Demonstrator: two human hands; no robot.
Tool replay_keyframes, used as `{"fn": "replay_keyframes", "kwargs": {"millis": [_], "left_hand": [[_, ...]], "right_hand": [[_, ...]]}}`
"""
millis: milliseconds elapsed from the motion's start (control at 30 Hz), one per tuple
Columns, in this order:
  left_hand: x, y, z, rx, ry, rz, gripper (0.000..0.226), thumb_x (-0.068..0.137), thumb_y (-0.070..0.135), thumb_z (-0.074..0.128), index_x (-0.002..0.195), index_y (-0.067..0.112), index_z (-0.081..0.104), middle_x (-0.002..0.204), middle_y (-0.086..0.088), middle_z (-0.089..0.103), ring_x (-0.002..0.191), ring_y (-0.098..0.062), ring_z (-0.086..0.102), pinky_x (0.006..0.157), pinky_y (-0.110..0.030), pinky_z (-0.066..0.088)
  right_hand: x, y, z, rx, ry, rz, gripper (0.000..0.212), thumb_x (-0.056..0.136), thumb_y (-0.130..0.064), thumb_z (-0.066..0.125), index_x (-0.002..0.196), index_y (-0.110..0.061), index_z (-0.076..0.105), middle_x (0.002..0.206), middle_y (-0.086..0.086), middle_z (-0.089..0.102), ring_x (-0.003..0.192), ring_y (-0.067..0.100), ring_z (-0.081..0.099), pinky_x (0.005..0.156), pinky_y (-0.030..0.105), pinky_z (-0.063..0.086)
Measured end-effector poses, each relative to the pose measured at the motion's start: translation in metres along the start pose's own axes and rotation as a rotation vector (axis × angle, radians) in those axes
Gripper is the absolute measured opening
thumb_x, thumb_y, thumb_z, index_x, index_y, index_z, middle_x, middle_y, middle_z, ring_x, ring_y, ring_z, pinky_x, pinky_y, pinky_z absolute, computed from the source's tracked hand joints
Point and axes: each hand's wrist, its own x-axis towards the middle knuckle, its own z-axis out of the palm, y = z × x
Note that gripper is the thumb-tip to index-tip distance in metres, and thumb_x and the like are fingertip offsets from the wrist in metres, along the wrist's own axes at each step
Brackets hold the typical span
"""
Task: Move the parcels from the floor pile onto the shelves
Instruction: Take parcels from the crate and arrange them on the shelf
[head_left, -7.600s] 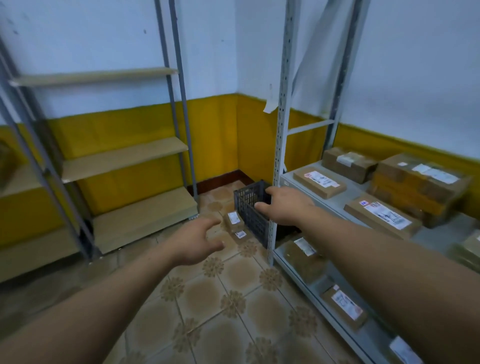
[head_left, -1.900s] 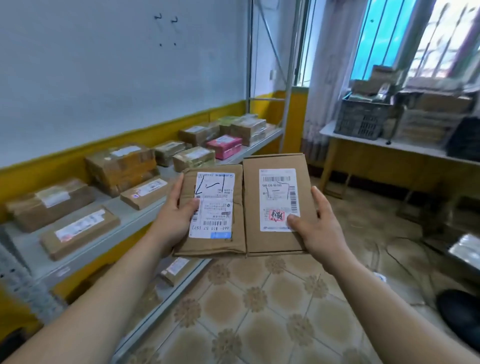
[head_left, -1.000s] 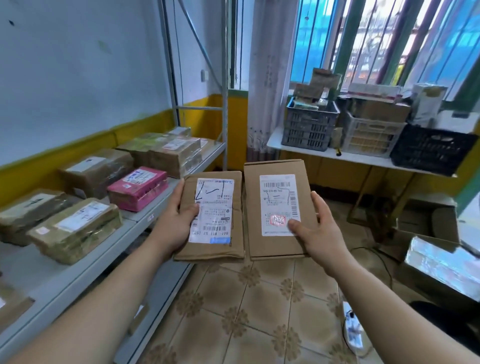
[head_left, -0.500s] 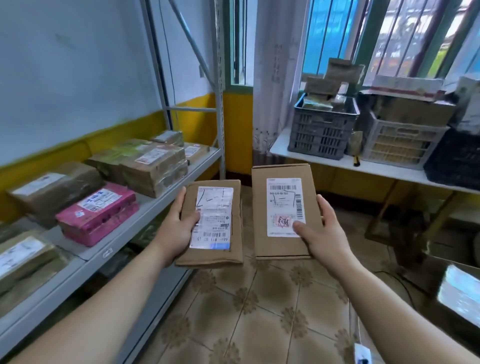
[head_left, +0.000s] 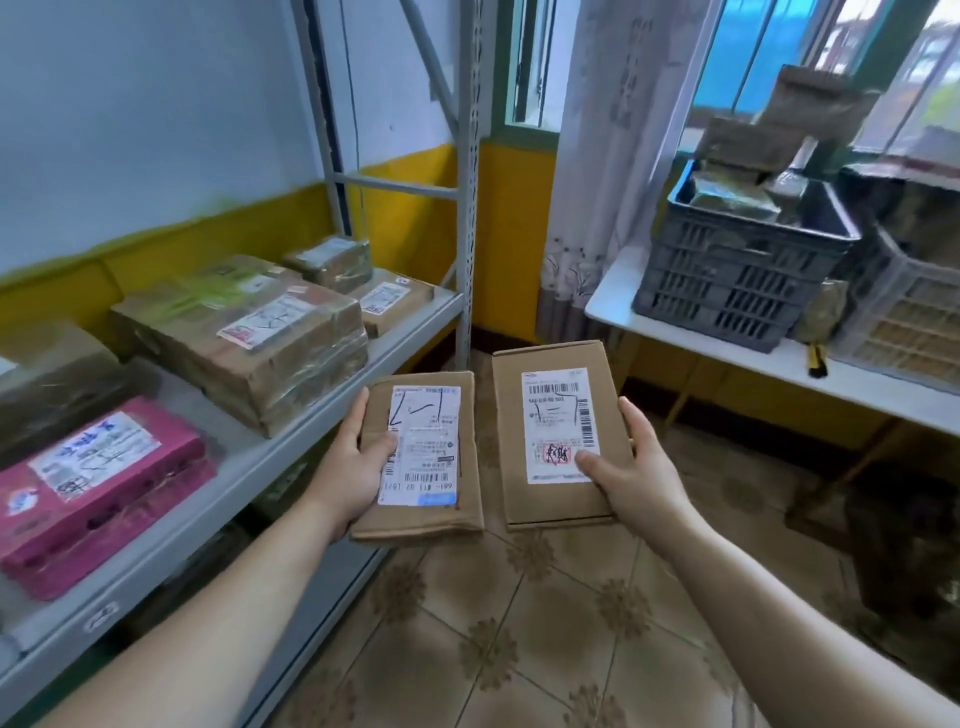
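My left hand (head_left: 358, 462) grips a small brown cardboard parcel (head_left: 467, 431) with a white label, held flat above the tiled floor. My right hand (head_left: 631, 470) grips a slightly larger brown parcel (head_left: 504, 415) with a barcode label and a red stamp. Both parcels sit side by side at chest height, a small gap between them. The grey metal shelf (head_left: 291, 431) runs along my left, just beside the left parcel. On it lie a pink parcel (head_left: 98, 493), a large taped brown parcel (head_left: 249, 343) and smaller ones (head_left: 384, 301) at the far end.
A shelf upright (head_left: 467, 182) stands just ahead. To the right, a white table (head_left: 769, 364) carries a grey crate (head_left: 737, 270) full of parcels and a white crate (head_left: 904, 332). A curtain (head_left: 608, 156) hangs by the window. Patterned floor tiles (head_left: 519, 639) lie below.
I have walked along the shelf toward its far end, both parcels still held. The pink parcel and large taped parcel have slid closer and leftward; the two held parcels have drifted slightly apart.
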Motion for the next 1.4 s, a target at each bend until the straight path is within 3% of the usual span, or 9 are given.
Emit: {"fn": "replay_keyframes", "kwargs": {"millis": [167, 367, 500, 567, 700, 1033, 1200, 1300, 1400], "left_hand": [[0.049, 0.001, 0.019, 0.025, 0.044, -0.079, 0.066, 0.102, 0.022, 0.048, 0.148, 0.052, 0.011, 0.115, 0.007, 0.06, 0.085, -0.007, 0.064, 0.055, -0.016, 0.048], [0.089, -0.033, 0.037, -0.037, 0.204, -0.189, 0.068, 0.101, 0.022, 0.05, 0.149, 0.05, 0.01, 0.128, 0.006, 0.056, 0.098, -0.01, 0.062, 0.084, -0.031, 0.051], [0.089, -0.054, 0.063, -0.089, 0.378, -0.282, 0.068, 0.101, 0.02, 0.049, 0.151, 0.043, 0.01, 0.128, 0.01, 0.052, 0.096, -0.005, 0.058, 0.066, -0.012, 0.045], [0.085, -0.063, 0.072, -0.13, 0.478, -0.331, 0.067, 0.101, 0.018, 0.05, 0.151, 0.043, 0.012, 0.132, 0.011, 0.05, 0.102, -0.01, 0.057, 0.072, -0.013, 0.047], [0.073, -0.082, 0.069, -0.19, 0.631, -0.445, 0.068, 0.1, 0.019, 0.05, 0.152, 0.043, 0.011, 0.125, 0.008, 0.056, 0.102, -0.014, 0.059, 0.083, -0.026, 0.046], [0.028, -0.151, -0.006, -0.182, 0.807, -0.603, 0.068, 0.1, 0.027, 0.049, 0.151, 0.046, 0.008, 0.12, 0.008, 0.05, 0.101, -0.02, 0.059, 0.097, -0.042, 0.049], [0.02, -0.215, -0.045, -0.16, 0.8, -0.679, 0.067, 0.1, 0.026, 0.051, 0.152, 0.041, 0.012, 0.135, 0.0, 0.053, 0.104, -0.019, 0.059, 0.093, -0.034, 0.048], [0.033, -0.262, -0.062, -0.121, 0.856, -0.712, 0.068, 0.099, 0.024, 0.052, 0.153, 0.038, 0.014, 0.143, -0.001, 0.049, 0.112, -0.022, 0.057, 0.092, -0.029, 0.044], [0.062, -0.319, -0.07, -0.117, 0.909, -0.712, 0.068, 0.099, 0.024, 0.052, 0.154, 0.036, 0.013, 0.144, 0.004, 0.045, 0.115, -0.024, 0.057, 0.094, -0.032, 0.046]], "right_hand": [[0.075, -0.004, 0.009, -0.049, -0.094, 0.014, 0.086, 0.086, -0.028, 0.075, 0.152, -0.042, 0.022, 0.122, -0.013, 0.063, 0.104, 0.008, 0.063, 0.093, 0.039, 0.054], [0.169, 0.003, 0.045, -0.126, -0.32, -0.013, 0.085, 0.088, -0.026, 0.074, 0.152, -0.041, 0.021, 0.126, -0.011, 0.062, 0.104, 0.008, 0.063, 0.082, 0.03, 0.056], [0.23, 0.004, 0.066, -0.212, -0.53, -0.054, 0.081, 0.09, -0.024, 0.071, 0.152, -0.039, 0.021, 0.124, -0.015, 0.054, 0.085, -0.004, 0.058, 0.056, 0.012, 0.048], [0.255, 0.006, 0.077, -0.264, -0.625, -0.079, 0.081, 0.09, -0.025, 0.071, 0.152, -0.039, 0.021, 0.121, -0.014, 0.056, 0.084, -0.005, 0.057, 0.052, 0.011, 0.046], [0.277, 0.009, 0.111, -0.332, -0.792, -0.119, 0.078, 0.092, -0.026, 0.069, 0.153, -0.037, 0.021, 0.103, -0.023, 0.054, 0.085, -0.006, 0.055, 0.058, 0.014, 0.044], [0.233, 0.033, 0.233, -0.373, -1.024, -0.097, 0.08, 0.091, -0.026, 0.069, 0.154, -0.035, 0.021, 0.1, -0.026, 0.06, 0.09, 0.001, 0.062, 0.07, 0.025, 0.052], [0.204, 0.067, 0.297, -0.384, -1.016, -0.039, 0.08, 0.091, -0.029, 0.07, 0.153, -0.036, 0.021, 0.127, -0.012, 0.058, 0.107, 0.014, 0.06, 0.097, 0.039, 0.051], [0.204, 0.097, 0.342, -0.381, -1.044, -0.081, 0.073, 0.092, -0.022, 0.069, 0.151, -0.028, 0.028, 0.123, -0.01, 0.058, 0.103, 0.01, 0.053, 0.091, 0.027, 0.04], [0.219, 0.14, 0.397, -0.395, -1.09, -0.124, 0.057, 0.091, -0.014, 0.068, 0.137, -0.033, 0.04, 0.112, -0.013, 0.06, 0.104, 0.013, 0.059, 0.092, 0.029, 0.043]]}}
